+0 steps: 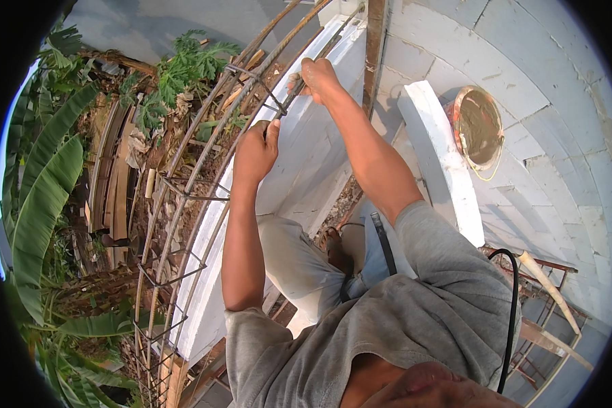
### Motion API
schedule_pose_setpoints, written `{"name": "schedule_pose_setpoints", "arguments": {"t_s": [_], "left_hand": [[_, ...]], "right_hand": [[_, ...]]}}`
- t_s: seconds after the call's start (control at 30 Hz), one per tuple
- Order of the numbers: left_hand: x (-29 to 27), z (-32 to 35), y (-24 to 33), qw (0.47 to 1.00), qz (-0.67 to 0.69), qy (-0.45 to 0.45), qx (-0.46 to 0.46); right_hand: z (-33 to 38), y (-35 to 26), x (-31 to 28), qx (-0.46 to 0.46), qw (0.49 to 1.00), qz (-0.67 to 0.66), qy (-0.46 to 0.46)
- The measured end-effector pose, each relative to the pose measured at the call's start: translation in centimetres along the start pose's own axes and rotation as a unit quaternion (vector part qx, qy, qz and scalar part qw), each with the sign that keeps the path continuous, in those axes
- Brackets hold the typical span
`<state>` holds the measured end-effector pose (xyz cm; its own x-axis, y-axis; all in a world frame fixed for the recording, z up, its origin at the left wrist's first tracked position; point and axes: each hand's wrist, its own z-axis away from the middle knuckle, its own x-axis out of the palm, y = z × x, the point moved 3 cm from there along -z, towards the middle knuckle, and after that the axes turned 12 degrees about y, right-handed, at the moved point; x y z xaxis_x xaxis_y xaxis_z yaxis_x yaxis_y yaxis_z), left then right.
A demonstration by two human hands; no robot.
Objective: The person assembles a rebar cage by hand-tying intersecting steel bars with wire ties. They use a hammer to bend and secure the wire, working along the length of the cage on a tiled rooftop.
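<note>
A long rebar cage (180, 180), made of thin steel bars with square stirrups, runs beside and above a white block wall (299, 149) and bends with the picture's rim. My left hand (253, 155) is closed round its near steel bar (291, 100), thumb uppermost, just below a stirrup. Farther along, my right hand (315, 78) has its fingers curled about the same bar, past that stirrup. Both arms stretch forward over the wall. The undersides of the fingers are hidden, so anything small inside them cannot be made out.
To the right, a bucket (479, 129) of grey mortar stands by a white block slab (445, 163). A tall block wall (551, 88) rises behind it. Banana leaves (44, 204) and stacked planks (112, 170) lie left. A metal frame (544, 347) is at lower right.
</note>
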<state>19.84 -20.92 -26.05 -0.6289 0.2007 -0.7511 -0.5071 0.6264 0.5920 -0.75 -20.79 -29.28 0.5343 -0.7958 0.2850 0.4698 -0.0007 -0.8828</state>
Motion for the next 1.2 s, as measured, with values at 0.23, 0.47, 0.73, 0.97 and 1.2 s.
{"name": "schedule_pose_setpoints", "arguments": {"t_s": [0.23, 0.47, 0.73, 0.97, 1.2], "left_hand": [[0.0, -0.1, 1.7, 0.995, -0.089, 0.046, 0.005], [0.2, -0.5, 0.7, 0.994, -0.084, 0.062, 0.03], [0.4, -0.5, 0.9, 0.987, -0.136, 0.072, 0.052], [1.3, -0.4, 1.3, 0.97, -0.239, 0.042, -0.008], [1.8, -0.4, 1.4, 0.964, -0.262, 0.033, 0.008]], "right_hand": [[0.2, 0.0, -0.4, 0.0, 0.992, -0.106, -0.061], [-1.3, 1.2, 0.0, 0.015, 0.971, -0.221, -0.087], [-1.7, 1.3, -0.4, 0.032, 0.952, -0.262, -0.157], [-1.8, 1.6, -0.1, 0.039, 0.956, -0.255, -0.138], [-0.8, 0.7, -1.7, 0.044, 0.994, -0.032, -0.093]]}}
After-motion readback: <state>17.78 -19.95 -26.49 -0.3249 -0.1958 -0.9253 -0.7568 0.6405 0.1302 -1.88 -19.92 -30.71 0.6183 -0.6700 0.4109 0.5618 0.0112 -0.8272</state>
